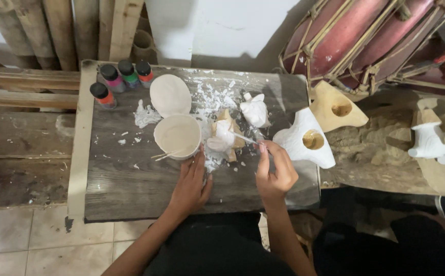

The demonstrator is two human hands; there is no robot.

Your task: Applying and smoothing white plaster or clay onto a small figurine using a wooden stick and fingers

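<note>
Your right hand [276,171] pinches a thin brush [244,137] against the small carving [223,135]. Your left hand [191,181] rests flat, fingers together, just beside the paint cup [177,135]; a nudge could tip it.

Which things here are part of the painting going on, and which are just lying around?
In use:
right hand holding a brush
small figure half coated white
left hand by the paint tub
tub lid

Lying about:
four paint bottles
white figure
white mask
bare wooden mask
drums
bamboo poles
</note>
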